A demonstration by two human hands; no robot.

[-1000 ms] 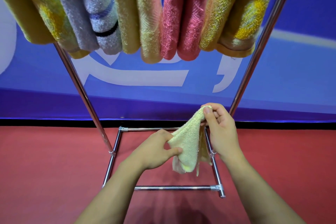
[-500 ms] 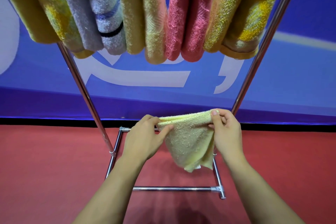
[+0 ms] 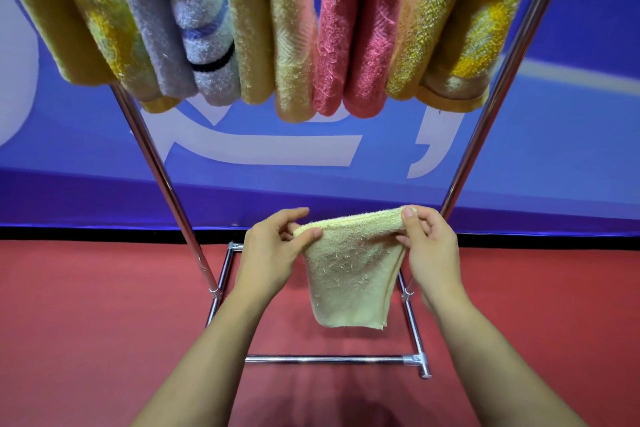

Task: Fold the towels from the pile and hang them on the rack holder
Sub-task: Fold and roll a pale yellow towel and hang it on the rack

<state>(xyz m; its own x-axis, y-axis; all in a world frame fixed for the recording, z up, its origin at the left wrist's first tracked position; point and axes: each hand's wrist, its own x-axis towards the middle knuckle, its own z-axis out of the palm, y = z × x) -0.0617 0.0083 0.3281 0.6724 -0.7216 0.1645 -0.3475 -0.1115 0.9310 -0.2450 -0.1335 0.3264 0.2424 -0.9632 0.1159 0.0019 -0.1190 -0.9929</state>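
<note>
Yellow towel — seemingly folded — pinched by left hand, right hand.

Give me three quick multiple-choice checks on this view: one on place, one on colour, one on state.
1. Where is the small towel?
A. on the floor
B. held below the hung towels
C. over the top bar

2. What colour is it?
A. pale yellow
B. pink
C. purple

3. How is it held?
A. left hand only
B. right hand only
C. both hands pinch its top edge

Answers:
1 B: it hangs in the air under the row of towels.
2 A: its cloth is pale yellow.
3 C: left hand and right hand each pinch a top corner.
</note>
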